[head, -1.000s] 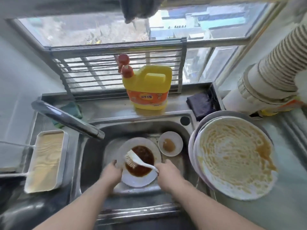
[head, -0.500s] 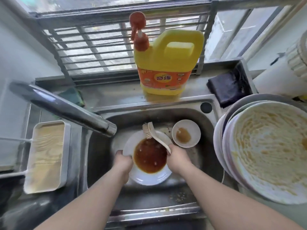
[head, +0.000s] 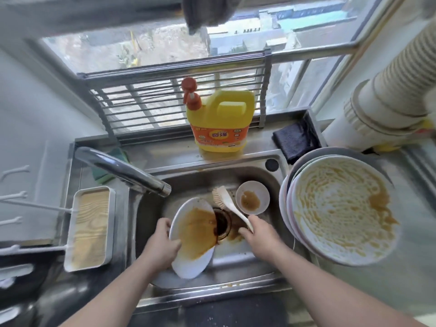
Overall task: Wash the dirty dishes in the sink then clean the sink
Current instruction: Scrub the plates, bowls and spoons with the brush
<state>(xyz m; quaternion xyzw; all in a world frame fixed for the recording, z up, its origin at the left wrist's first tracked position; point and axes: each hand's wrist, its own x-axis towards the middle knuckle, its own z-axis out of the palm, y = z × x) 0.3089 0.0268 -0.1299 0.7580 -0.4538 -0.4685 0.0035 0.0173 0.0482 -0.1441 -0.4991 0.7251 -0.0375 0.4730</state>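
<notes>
White plate [head: 188, 263] smeared with brown sauce, white bowl [head: 260, 188] with a brown puddle, cream brush [head: 232, 206]. Yellow jug [head: 220, 114], orange label, red pump. Big white dish [head: 339, 211] swirled tan; steel-grey sink [head: 188, 182], dark cloth [head: 292, 140].

Two bare forearms, left hand [head: 162, 244], right hand [head: 259, 234], seemingly no sleeves (edges blurred)

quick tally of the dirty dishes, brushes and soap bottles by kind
Plates: at least 3, one tilted in the left hand at, a stack at whose count is unclear
Small bowls: 1
Brushes: 1, in the right hand
Soap bottles: 1
Total: at least 6
</notes>
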